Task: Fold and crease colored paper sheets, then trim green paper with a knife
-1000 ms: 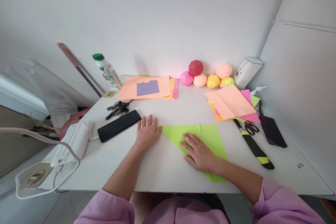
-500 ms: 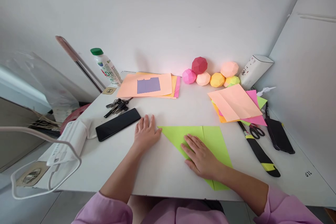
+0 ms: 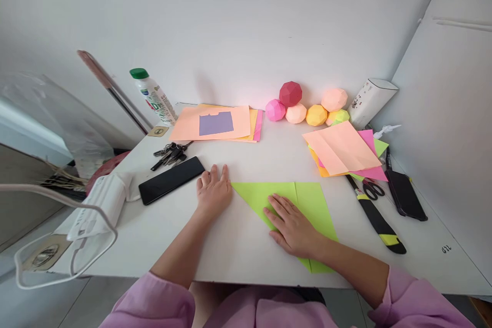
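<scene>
A folded sheet of light green paper (image 3: 311, 210) lies on the white table (image 3: 238, 256) in front of me, with a slanting edge on its left and a crease line near its middle. Flat on the paper rests my right hand (image 3: 290, 225), its fingers stretched out over the slanting edge. My left hand (image 3: 214, 192) lies on the table by the paper's pointed left corner, fingers spread, its thumb tucked from view. Neither hand grips anything.
Left are a black phone (image 3: 171, 180), keys (image 3: 171, 155), a bottle (image 3: 154, 98) and stacked paper (image 3: 186, 125). Faceted paper balls (image 3: 291, 94) line the wall. To the right lie creased paper sheets (image 3: 340, 148), scissors (image 3: 372, 189), a black-and-yellow handled cutter (image 3: 378, 223) and another black phone (image 3: 405, 195).
My left thumb has drawn in from the paper's left corner. My right hand stays pressed on the paper. The whole view has shifted slightly.
</scene>
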Available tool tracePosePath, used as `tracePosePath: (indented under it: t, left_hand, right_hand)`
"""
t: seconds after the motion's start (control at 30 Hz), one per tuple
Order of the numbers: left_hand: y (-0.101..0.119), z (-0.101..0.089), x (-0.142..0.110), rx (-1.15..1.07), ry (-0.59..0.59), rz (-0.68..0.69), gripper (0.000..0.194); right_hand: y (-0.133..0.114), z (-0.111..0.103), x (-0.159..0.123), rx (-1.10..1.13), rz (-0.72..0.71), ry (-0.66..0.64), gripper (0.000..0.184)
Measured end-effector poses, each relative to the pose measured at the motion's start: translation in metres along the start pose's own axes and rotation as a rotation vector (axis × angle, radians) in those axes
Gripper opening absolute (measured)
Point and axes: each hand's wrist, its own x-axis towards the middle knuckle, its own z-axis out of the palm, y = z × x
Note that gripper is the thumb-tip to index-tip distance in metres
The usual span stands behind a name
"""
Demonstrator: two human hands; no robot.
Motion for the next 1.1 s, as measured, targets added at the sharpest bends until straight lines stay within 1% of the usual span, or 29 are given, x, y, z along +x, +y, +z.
tracePosePath:
  t: [0.13,0.27,0.33,0.4,0.43,0.47,0.57,0.6,0.67,0.7,0.77,0.83,0.97,1.1]
  left_hand:
    - [0.001,0.003,0.000,-0.014,0.074,-0.003,0.054]
    - [0.000,0.005,0.000,-0.047,0.174,0.004,0.054]
    - [-0.003,0.005,0.002,-0.074,0.216,0.036,0.054]
    - [-0.005,0.005,0.002,-0.103,0.231,0.140,0.054]
    - [-0.006,0.005,0.002,-0.116,0.223,0.226,0.054]
    - [-0.005,0.006,0.001,-0.126,0.206,0.327,0.053]
    - [0.000,0.013,-0.005,-0.141,0.117,0.630,0.052]
    - [0.002,0.016,-0.007,-0.140,0.091,0.698,0.053]
    - [0.004,0.022,-0.011,-0.138,0.061,0.770,0.055]
    - [0.005,0.025,-0.013,-0.138,0.054,0.783,0.057]
    - [0.003,0.028,-0.015,-0.139,0.057,0.789,0.058]
    - [0.002,0.031,-0.016,-0.135,0.076,0.788,0.058]
    - [0.001,0.035,-0.016,-0.121,0.129,0.791,0.060]
    - [0.001,0.035,-0.016,-0.144,0.146,0.805,0.062]
  right_hand:
    - [0.000,0.000,0.001,-0.003,-0.002,0.002,0.051]
    - [0.000,-0.001,0.000,0.018,-0.004,0.016,0.050]
    - [0.000,-0.001,-0.001,0.052,-0.003,0.043,0.049]
    - [0.001,0.001,-0.002,0.113,0.002,0.101,0.045]
    - [0.001,0.001,-0.001,0.157,0.007,0.150,0.041]
    - [0.003,0.002,-0.001,0.209,0.016,0.217,0.035]
    - [0.009,0.004,0.001,0.331,0.074,0.473,0.022]
    - [0.012,0.004,0.002,0.333,0.109,0.547,0.021]
    - [0.020,0.004,0.002,0.273,0.213,0.638,0.020]
    - [0.025,0.004,0.002,0.230,0.277,0.651,0.020]
    - [0.033,0.004,0.000,0.172,0.382,0.637,0.023]
    - [0.038,0.006,-0.002,0.174,0.428,0.599,0.027]
    - [0.038,0.005,-0.003,0.305,0.446,0.560,0.033]
    - [0.034,0.001,0.000,0.523,0.496,0.615,0.036]
